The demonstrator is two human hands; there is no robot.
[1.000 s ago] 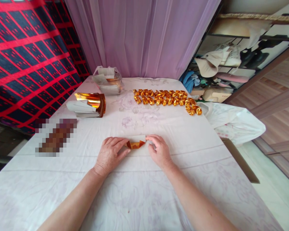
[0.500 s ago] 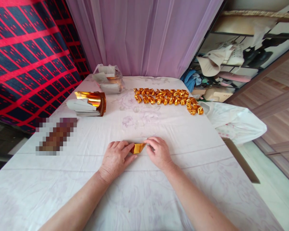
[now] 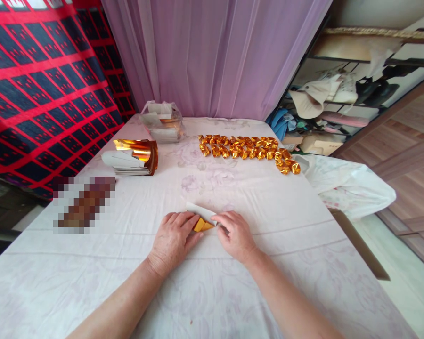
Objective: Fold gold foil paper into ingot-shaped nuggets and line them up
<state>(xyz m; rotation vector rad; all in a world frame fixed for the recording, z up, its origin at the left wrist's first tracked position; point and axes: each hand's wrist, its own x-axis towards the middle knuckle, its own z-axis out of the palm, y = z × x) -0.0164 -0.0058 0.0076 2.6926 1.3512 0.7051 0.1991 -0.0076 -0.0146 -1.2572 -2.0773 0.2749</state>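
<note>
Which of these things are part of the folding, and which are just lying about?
In the job: gold paper under left hand and right hand; paper stack; folded gold pieces; bag of sheets.
Lying about: curtain; shelf clutter; white bag.

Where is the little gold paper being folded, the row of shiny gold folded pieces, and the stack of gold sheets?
small gold and white paper piece (image 3: 202, 221), head view, on its gold fold between the hands.
row of folded gold foil pieces (image 3: 245, 147), head view, mid-row.
stack of gold-faced paper sheets (image 3: 134, 157), head view, on its curled top sheet.
</note>
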